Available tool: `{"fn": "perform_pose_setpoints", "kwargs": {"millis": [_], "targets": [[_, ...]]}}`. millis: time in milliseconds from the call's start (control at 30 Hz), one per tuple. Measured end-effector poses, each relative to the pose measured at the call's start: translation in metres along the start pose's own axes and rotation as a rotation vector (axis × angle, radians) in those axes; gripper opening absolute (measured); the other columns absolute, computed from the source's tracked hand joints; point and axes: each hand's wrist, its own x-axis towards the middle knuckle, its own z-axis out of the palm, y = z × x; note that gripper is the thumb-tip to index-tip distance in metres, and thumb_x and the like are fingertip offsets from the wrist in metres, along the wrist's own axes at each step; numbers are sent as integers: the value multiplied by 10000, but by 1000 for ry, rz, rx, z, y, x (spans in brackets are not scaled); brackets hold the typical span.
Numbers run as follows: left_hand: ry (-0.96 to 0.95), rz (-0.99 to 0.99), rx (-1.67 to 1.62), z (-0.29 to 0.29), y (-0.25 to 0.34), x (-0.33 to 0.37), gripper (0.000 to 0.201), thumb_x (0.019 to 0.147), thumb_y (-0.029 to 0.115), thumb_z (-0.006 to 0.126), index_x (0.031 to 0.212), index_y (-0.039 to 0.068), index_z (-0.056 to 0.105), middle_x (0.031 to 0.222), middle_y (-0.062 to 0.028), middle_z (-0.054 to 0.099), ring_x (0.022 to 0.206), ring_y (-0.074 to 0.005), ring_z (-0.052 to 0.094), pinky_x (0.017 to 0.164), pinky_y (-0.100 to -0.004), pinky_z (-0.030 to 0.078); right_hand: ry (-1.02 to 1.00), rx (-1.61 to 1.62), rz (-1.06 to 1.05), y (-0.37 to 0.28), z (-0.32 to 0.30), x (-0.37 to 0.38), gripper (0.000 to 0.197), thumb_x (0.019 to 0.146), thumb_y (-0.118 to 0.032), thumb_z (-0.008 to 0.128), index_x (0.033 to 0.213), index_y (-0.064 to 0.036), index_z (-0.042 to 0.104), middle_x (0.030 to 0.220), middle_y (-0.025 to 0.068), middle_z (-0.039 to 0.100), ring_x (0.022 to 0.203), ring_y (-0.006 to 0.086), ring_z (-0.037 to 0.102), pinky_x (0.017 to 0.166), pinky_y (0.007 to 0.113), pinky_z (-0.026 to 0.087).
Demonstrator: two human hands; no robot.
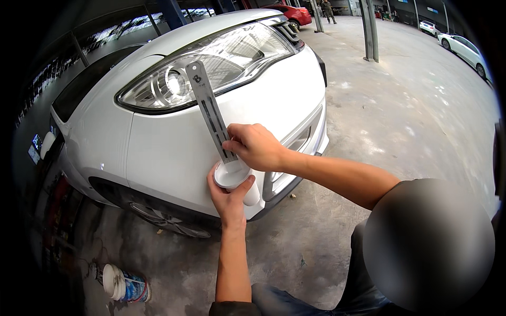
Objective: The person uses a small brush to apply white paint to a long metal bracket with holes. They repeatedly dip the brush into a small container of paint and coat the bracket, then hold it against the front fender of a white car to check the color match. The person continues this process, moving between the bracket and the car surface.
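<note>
My left hand (228,203) is wrapped round a white plastic cup (253,196) from below, fingers and thumb on opposite sides of its rim. White liquid shows inside the cup. A long flat metal mixing ruler (212,113) with dark slots and a hole at its top leans up and left out of the cup, its lower end inside. My right hand (256,146) pinches this ruler low down, just above the rim. Both hands are in front of the corner of a white car (174,163), below its headlight (211,68).
A white and blue bucket (117,284) is on the concrete floor (295,253) at the lower left. The car's front wheel (168,218) is left of my left forearm. Farther off are a metal post (370,31), a red car (298,17), a white car (464,51) and a person (328,9).
</note>
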Motion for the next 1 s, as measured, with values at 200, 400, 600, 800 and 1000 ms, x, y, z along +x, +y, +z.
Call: {"fn": "perform_pose_setpoints", "kwargs": {"millis": [200, 400, 600, 800, 1000], "targets": [[-40, 4, 8, -7, 5, -1, 728, 724, -33, 807, 1352, 35, 444, 1269, -93, 545, 1195, -214, 537, 1047, -387, 431, 25, -19, 112, -3, 3, 2, 225, 953, -163, 647, 849, 25, 580, 670, 118, 567, 592, 182, 483, 583, 351, 431], [-53, 6, 12, -9, 4, 0, 737, 715, -20, 817, 1350, 21, 446, 1288, -100, 538, 1200, -219, 533, 1073, -387, 410, 97, 350, 265, 11, -15, 41, 207, 1008, -174, 600, 932, 14, 646, 718, -22, 559, 594, 53, 443, 530, 230, 375], [-33, -16, 7, -19, 3, -6, 750, 717, -1, 820, 1361, 24, 438, 1292, -98, 534, 1211, -221, 526, 1085, -388, 397, 50, 518, 339, 19, -18, 67, 221, 983, -202, 620, 890, -11, 680, 696, 11, 572, 627, 86, 499, 596, 271, 419], [-55, -7, -18, -23, 2, -7, 767, 715, 23, 830, 1370, 23, 431, 1294, -86, 528, 1223, -217, 513, 1097, -388, 380, 26, 559, 327, 17, -16, 70, 216, 986, -209, 626, 894, -23, 689, 738, 2, 604, 652, 83, 511, 638, 258, 432], [-65, -12, -21, -23, -3, -6, 749, 717, -13, 803, 1366, 25, 432, 1292, -83, 523, 1230, -211, 505, 1094, -381, 381, 35, 534, 287, 27, -15, 71, 225, 977, -223, 643, 873, -28, 690, 749, 11, 627, 662, 81, 543, 659, 251, 454]]}}
